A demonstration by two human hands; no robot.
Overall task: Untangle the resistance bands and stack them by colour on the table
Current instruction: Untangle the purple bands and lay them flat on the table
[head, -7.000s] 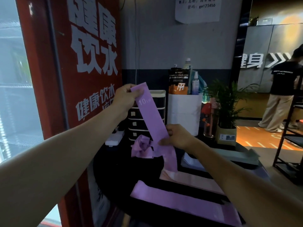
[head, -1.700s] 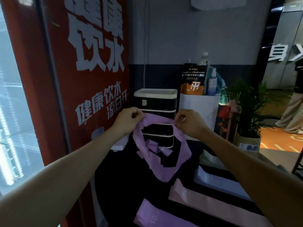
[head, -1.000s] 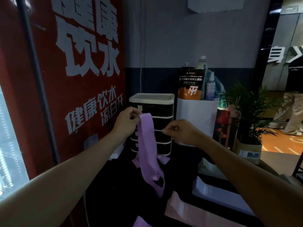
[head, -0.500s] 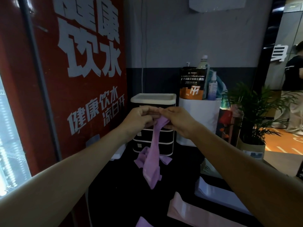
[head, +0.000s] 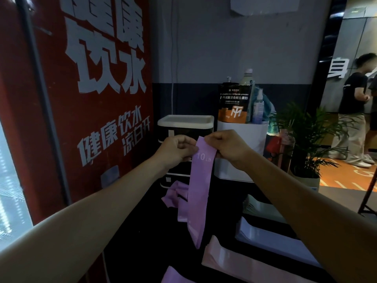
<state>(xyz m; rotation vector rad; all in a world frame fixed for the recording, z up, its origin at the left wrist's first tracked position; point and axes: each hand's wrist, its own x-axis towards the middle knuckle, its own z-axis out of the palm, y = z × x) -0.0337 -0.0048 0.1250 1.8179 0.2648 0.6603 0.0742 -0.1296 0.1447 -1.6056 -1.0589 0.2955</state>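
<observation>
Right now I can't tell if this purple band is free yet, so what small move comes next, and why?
Probably lift it a little and shake it loose. Both the left hand and right hand pinch the top of the 10 LB purple band, but a crumpled purple bunch seems to cling beside it, above the black table.

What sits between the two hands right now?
Head view: the top edge of the purple 10 LB resistance band, pinched by left hand and right hand.

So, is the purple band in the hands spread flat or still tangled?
Mostly flat: the purple band hangs straight from both hands, left hand, right hand; some bunches behind.
</observation>
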